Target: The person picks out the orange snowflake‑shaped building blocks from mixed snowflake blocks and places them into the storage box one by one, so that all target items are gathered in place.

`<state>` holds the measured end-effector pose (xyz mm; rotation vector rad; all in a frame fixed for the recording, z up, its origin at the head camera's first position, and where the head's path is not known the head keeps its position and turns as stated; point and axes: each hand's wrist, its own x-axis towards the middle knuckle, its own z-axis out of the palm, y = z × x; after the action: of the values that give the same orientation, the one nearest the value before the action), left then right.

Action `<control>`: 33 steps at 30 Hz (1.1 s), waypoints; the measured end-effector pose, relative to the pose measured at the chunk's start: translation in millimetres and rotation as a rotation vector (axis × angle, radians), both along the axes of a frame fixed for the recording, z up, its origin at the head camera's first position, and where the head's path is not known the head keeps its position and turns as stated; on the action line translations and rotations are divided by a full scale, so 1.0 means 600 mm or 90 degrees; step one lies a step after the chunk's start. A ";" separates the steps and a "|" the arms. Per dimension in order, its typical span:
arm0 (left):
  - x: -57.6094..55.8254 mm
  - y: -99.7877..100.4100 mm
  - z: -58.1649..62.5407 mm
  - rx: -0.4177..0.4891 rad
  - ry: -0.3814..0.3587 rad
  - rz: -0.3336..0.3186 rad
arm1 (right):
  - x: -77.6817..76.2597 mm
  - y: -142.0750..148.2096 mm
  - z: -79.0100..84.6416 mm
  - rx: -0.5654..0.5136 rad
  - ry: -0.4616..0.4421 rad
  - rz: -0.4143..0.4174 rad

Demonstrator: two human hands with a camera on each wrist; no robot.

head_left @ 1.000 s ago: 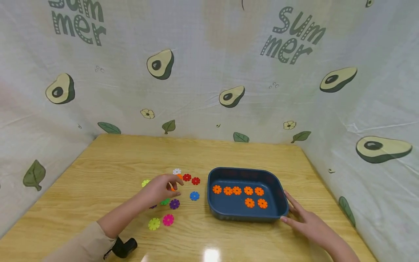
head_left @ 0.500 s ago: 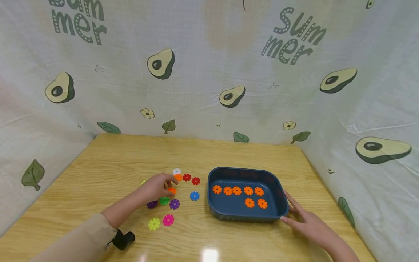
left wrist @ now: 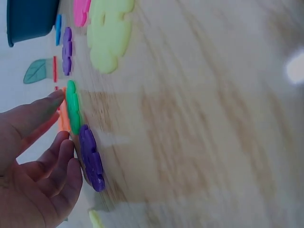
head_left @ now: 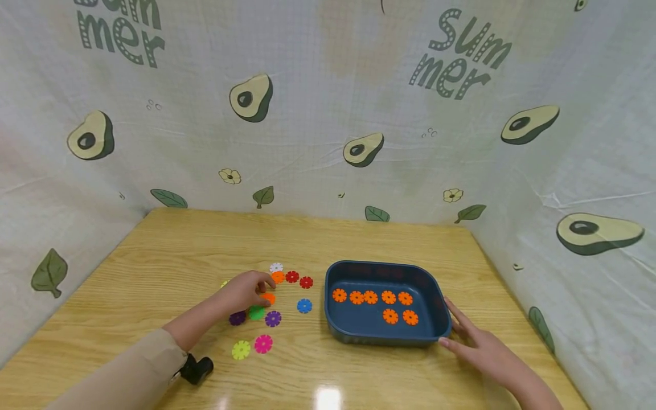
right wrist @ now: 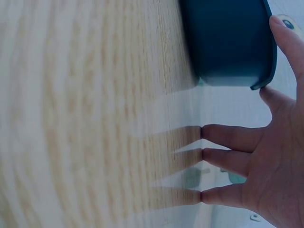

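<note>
A notched orange plastic disc [head_left: 270,297] is lying by the left hand's parted grip [head_left: 246,291]. Probably light and stiff, it's inviting a rim pinch.

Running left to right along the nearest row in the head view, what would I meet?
Beige sleeve → black wrist device → yellow-green disc → pink disc → dark blue tray → right hand.

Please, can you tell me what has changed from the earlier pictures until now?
The left hand has drawn back slightly leftward, so the two orange discs near its fingertips show more fully. Whether it grips one, I cannot tell. The right hand stays at the tray; its seven discs lie as before.
</note>
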<state>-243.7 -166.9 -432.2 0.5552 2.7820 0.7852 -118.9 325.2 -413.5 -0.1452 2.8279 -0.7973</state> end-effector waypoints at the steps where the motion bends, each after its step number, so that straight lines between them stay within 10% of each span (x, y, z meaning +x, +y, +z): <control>1: -0.001 0.000 0.000 -0.004 -0.002 -0.002 | -0.001 0.001 0.000 0.002 0.002 0.001; 33: 0.005 0.002 0.010 -0.008 -0.017 -0.017 | 0.003 -0.002 0.000 -0.008 0.019 0.009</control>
<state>-240.9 -165.7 -426.1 0.5748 2.7475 0.7642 -117.4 323.9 -413.4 -0.1792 2.8474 -0.8168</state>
